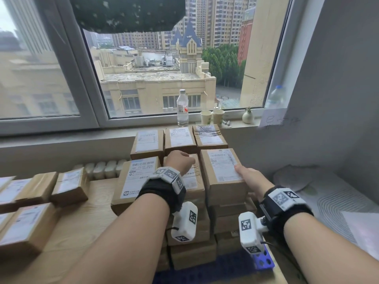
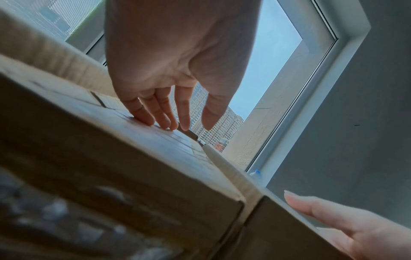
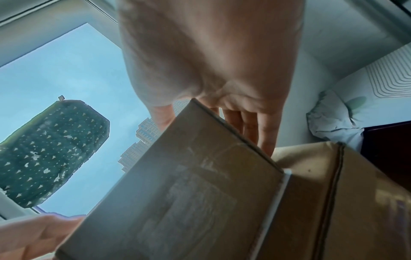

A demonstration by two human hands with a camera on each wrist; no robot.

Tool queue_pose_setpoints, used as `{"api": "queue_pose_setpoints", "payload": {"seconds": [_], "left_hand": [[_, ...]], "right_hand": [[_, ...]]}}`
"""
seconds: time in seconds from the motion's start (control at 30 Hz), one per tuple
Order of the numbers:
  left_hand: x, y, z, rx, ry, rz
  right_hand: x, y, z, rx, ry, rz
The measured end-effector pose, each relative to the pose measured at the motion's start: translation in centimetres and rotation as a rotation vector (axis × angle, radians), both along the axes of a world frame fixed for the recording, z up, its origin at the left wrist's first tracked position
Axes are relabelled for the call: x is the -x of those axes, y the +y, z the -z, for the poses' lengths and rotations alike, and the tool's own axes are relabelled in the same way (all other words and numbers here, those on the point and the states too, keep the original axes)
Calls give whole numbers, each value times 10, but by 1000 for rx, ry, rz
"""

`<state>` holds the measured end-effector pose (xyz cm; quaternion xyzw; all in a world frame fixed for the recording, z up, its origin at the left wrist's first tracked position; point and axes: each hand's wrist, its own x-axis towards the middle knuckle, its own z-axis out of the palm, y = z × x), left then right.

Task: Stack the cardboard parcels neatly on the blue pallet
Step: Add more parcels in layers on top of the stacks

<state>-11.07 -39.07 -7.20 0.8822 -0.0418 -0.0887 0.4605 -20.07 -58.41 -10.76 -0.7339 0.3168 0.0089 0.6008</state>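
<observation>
From the head view, our left hand (image 1: 180, 160) rests on a middle parcel (image 1: 192, 177) atop the stack on the blue pallet (image 1: 264, 261). Our right hand (image 1: 249, 178) holds the right parcel (image 1: 223, 171), thumb on top. More parcels (image 1: 69, 185) lie left of our left hand on the worktop (image 1: 82, 222). From the left wrist, loose fingertips (image 2: 144, 117) touch that box top. From the right wrist, fingers (image 3: 264, 133) lie along the box's side.

parcel stack (image 1: 192, 238) hides most of blue pallet (image 1: 264, 261)
</observation>
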Motion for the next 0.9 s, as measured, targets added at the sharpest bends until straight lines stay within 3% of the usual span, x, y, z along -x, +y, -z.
{"api": "queue_pose_setpoints", "payload": {"seconds": [0.53, 0.73, 0.9], "left_hand": [[-1, 2, 1, 31, 3, 2], [1, 3, -4, 39, 26, 15], [3, 8, -9, 39, -3, -23]], "right_hand": [[-11, -1, 3, 24, 6, -52], [-12, 0, -2, 140, -24, -60], [-11, 3, -13, 360, -37, -77]]}}
